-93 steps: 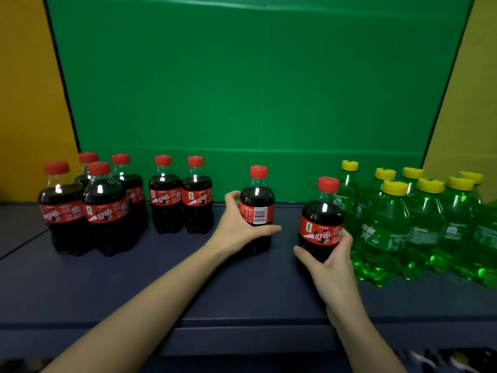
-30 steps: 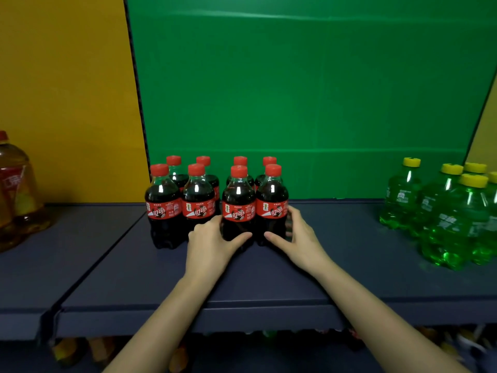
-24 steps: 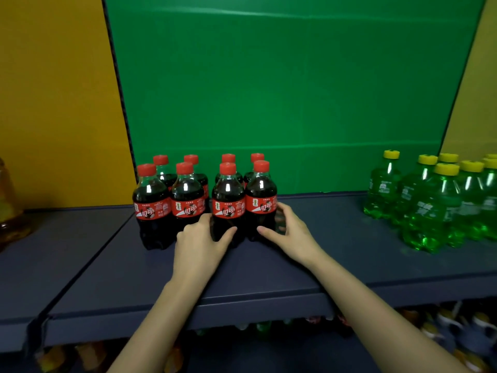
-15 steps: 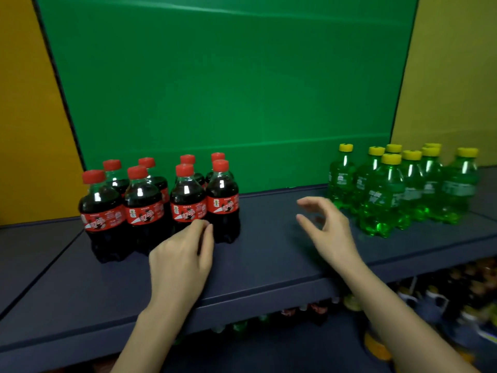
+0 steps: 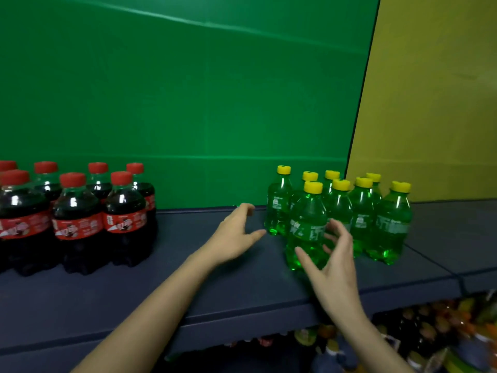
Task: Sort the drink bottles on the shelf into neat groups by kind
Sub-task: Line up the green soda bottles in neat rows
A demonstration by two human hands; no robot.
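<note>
Left hand: the left hand (image 5: 233,234) is hanging above the dark blue shelf (image 5: 188,286), fingers spread and curled, thumb pointing right, holding nothing.
Left hand's reach: its thumb tip is sitting just beside the base of the rear-left green bottle (image 5: 278,204), and whether it is touching cannot be told.
Right hand: the right hand (image 5: 332,270) is standing wide, thumb and fingers splayed, cupping toward the front green bottle (image 5: 306,227) and gripping nothing.
Right hand's contact: the fingers are overlapping that bottle's right side in the head view; whether they are pressing on it cannot be told.
Green bottles: the yellow-capped green soda bottles (image 5: 363,211) are standing upright in a loose cluster on the right part of the shelf, some touching, the front one sticking out toward the shelf edge.
Cola bottles: the red-capped cola bottles (image 5: 78,219) are standing upright, packed tight in two rows at the left, running out of frame at the left edge.
Gap: a broad bare stretch of shelf is lying between the two groups, well apart, and the left forearm is crossing it.
Backdrop: a green panel (image 5: 174,90) is rising behind the shelf, with a yellow panel (image 5: 435,103) behind the right end.
Below: blurred, colourful bottles (image 5: 430,332) are showing on the lower level at the bottom right, too fuzzy to name.
</note>
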